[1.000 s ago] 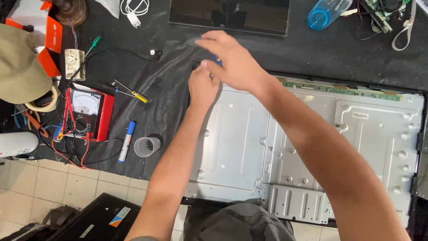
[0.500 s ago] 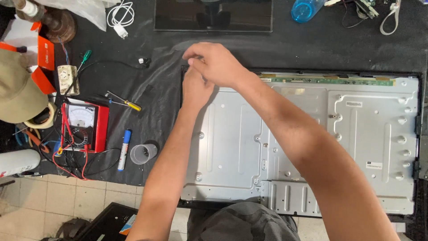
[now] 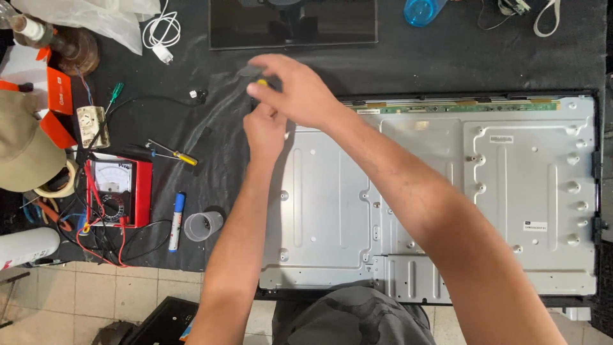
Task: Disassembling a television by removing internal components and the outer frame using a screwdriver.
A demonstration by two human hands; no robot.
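A large grey metal back panel (image 3: 447,191) of a flat screen lies on the black-covered table. Both hands meet at its top left corner. My right hand (image 3: 300,92) reaches in from the right and is closed over the top of a yellow-ended screwdriver (image 3: 262,82), which stands upright. My left hand (image 3: 265,131) comes up from below, its fingers pinched around the tool's lower part just under the right hand. The tip and the spot it touches are hidden by the fingers.
On the left lie a red multimeter (image 3: 118,191) with leads, a blue marker (image 3: 176,220), a small clear cup (image 3: 203,225) and a yellow-handled screwdriver (image 3: 169,153). A dark screen (image 3: 292,22), white cable (image 3: 163,32) and blue bottle (image 3: 423,11) sit at the back. Tiled floor lies below.
Both hands stay at the panel's top left corner. The right hand has shifted a little on the tool, so its yellow end now shows. The view has drifted slightly.
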